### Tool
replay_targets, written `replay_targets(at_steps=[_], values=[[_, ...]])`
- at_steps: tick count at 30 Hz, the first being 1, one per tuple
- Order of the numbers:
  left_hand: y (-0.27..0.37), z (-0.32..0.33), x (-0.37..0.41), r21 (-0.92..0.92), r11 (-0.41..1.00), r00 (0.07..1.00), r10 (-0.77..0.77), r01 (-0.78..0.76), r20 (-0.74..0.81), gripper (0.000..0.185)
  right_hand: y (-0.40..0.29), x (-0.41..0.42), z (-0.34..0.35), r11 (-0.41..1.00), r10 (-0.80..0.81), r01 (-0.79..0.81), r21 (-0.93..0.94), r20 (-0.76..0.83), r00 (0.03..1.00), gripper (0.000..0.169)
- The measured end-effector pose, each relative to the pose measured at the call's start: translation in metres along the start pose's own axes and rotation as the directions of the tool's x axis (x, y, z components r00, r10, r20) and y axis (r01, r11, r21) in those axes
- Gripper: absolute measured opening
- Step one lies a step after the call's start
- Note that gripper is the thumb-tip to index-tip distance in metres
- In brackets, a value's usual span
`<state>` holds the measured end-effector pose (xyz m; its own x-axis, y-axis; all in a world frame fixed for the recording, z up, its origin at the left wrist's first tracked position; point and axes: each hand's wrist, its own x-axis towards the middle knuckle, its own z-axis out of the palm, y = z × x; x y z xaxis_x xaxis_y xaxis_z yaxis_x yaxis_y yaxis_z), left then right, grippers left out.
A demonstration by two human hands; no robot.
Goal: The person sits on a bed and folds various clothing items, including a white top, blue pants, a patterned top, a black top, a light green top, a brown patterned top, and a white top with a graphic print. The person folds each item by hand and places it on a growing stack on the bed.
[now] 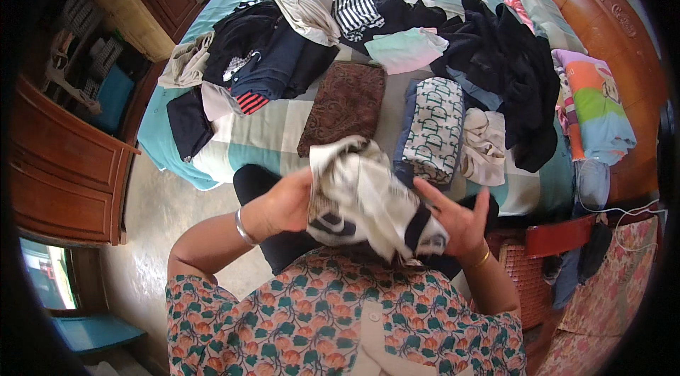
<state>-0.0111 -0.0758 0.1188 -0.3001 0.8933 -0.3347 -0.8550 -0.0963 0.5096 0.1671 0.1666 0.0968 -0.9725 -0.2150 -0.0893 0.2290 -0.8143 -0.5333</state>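
Note:
A crumpled off-white garment [361,184] with dark bands hangs above my lap, partly blurred. My left hand [291,200] grips its left edge, the fingers hidden behind the cloth. At its right side, my right hand [459,216] has its fingers spread, and no cloth shows between them. On the bed just beyond lies a folded brown paisley cloth [348,105]. Right of that sits a folded white cloth with a dark letter print [435,126] over a blue-grey one. A cream garment [484,145] lies beside this stack.
Dark clothes [241,38] and a beige garment [311,9] are heaped at the bed's left. A large black garment [504,67] spreads at the right, near a colourful folded blanket [597,105]. The wooden headboard [600,30] and a wooden cabinet [64,163] flank the checked bed.

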Motion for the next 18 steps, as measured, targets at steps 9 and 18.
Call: replay_targets(at_steps=[9,18], values=[[0.015,-0.027,0.046,-0.119,0.986,0.972,0.086,-0.114,-0.218,0.049,0.036,0.037,-0.049,0.997,-0.001,0.012,-0.074,0.148,0.989,0.076],[0.063,0.004,0.026,0.260,0.944,0.967,0.236,-0.205,-0.096,0.021,-0.042,0.069,-0.009,0.855,-0.349,0.227,-0.465,-0.194,0.917,0.034]])
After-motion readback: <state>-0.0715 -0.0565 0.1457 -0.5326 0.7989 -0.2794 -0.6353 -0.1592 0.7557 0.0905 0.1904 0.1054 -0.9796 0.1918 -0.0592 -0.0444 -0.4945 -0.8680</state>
